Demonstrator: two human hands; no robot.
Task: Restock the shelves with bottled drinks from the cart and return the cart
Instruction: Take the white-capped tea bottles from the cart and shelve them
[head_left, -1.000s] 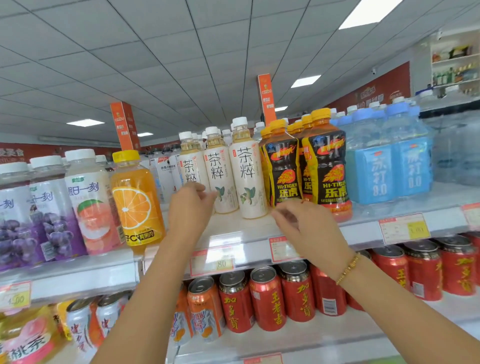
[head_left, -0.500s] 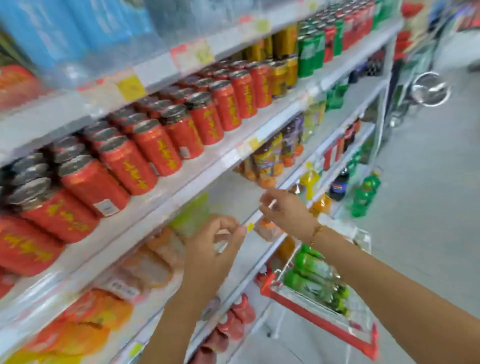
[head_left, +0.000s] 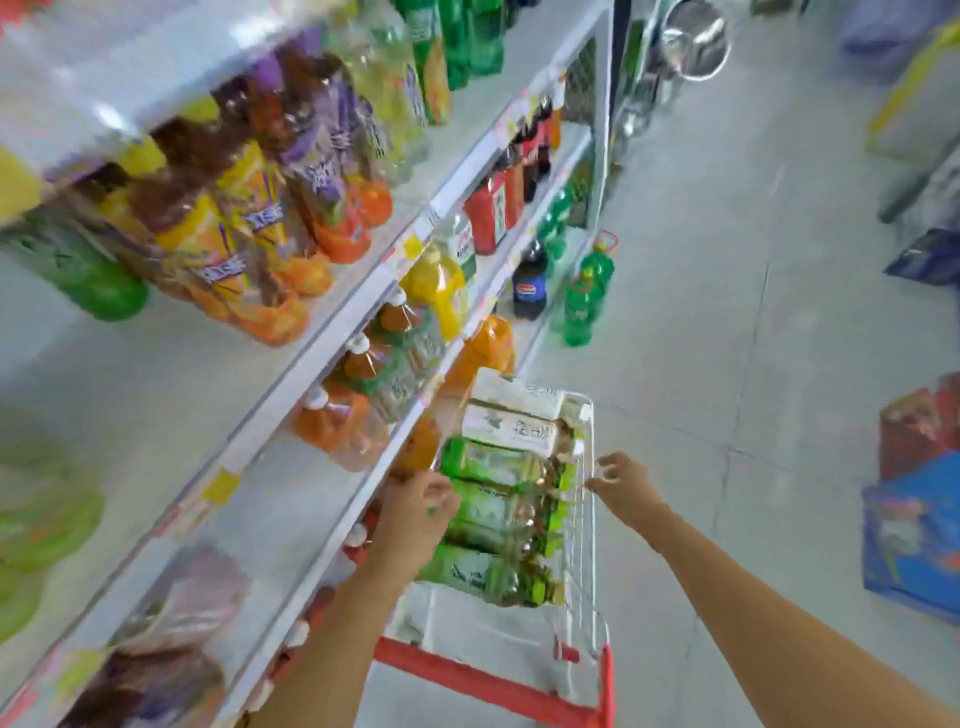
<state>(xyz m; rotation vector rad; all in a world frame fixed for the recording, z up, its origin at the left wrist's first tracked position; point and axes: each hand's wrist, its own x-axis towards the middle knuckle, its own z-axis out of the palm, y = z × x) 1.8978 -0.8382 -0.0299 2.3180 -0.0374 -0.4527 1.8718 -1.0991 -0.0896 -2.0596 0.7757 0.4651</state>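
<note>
Your hands drop from shelf (head_left: 332, 338) to cart (head_left: 467, 678); left hand (head_left: 415, 512) curls against a green bottle (head_left: 491, 514) inside, grip unclear; right hand (head_left: 623, 491) loose, empty; clasp its middle before lifting.

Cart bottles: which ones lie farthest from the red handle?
The two white-labelled bottles at the cart far end; the green-labelled bottles lie nearer the handle.
</note>
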